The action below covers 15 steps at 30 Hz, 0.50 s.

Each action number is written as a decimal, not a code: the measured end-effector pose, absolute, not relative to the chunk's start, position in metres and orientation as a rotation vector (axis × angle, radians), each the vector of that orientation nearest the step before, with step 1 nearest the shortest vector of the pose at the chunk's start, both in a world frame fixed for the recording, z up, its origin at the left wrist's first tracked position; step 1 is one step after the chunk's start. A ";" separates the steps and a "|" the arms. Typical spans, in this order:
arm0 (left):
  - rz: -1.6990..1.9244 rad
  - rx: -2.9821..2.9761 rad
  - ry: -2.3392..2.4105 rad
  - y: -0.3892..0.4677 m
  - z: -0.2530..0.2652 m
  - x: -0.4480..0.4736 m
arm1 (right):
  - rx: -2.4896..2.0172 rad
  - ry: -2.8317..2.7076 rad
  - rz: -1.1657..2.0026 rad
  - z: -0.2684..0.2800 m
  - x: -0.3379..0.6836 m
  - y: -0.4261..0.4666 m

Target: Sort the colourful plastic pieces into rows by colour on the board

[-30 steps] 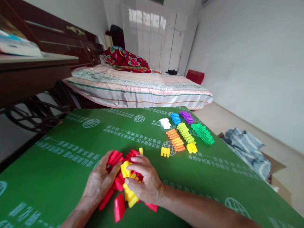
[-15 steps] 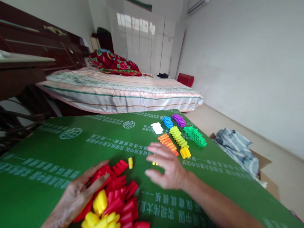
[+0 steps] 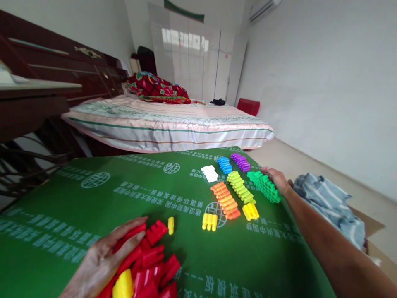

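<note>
My left hand [image 3: 104,253] curls round several red plastic blocks [image 3: 152,253] at the near edge of a loose pile, thumb and fingers against them. A yellow block [image 3: 124,284] lies among the red ones below it. My right hand [image 3: 277,180] reaches far right, beside a stacked group of green tube-like blocks [image 3: 264,186]. Its fingers stretch along the group's outer side and appear to touch it; the fingertips are partly hidden. Beside the pile stands a single yellow piece [image 3: 170,225], and a joined yellow block [image 3: 210,222] lies mid-table.
On the green board [image 3: 102,207] lie orange [image 3: 225,200], lime [image 3: 241,187], white [image 3: 210,173], blue [image 3: 224,164] and purple [image 3: 240,162] rows, plus a yellow cluster [image 3: 250,211]. A bed [image 3: 167,128] stands behind; cloth on a cardboard box [image 3: 328,203] sits right.
My right hand has moved right and away from above the yellow block to the green group. My left hand stays on the red blocks. The camera view has shifted slightly.
</note>
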<state>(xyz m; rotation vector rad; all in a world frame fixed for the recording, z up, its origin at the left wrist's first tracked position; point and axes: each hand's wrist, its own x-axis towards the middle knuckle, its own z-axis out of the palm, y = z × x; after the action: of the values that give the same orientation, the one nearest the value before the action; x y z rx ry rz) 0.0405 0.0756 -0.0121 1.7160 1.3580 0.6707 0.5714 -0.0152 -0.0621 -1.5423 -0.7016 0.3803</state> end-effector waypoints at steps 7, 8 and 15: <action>0.564 1.693 1.280 0.084 -0.005 0.046 | -1.513 -0.881 0.596 -0.061 0.554 -0.010; 0.553 1.696 1.278 0.085 -0.004 0.048 | -1.510 -0.920 0.621 -0.060 0.548 -0.011; 0.475 1.671 1.141 0.099 -0.010 0.066 | -1.441 -1.035 0.711 -0.051 0.488 -0.016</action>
<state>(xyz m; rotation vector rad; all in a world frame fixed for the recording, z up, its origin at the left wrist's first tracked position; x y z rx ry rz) 0.0660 0.0991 -0.0097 1.6705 1.1406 0.4749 0.4880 -0.0161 -0.0512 -1.4412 -1.0351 0.7108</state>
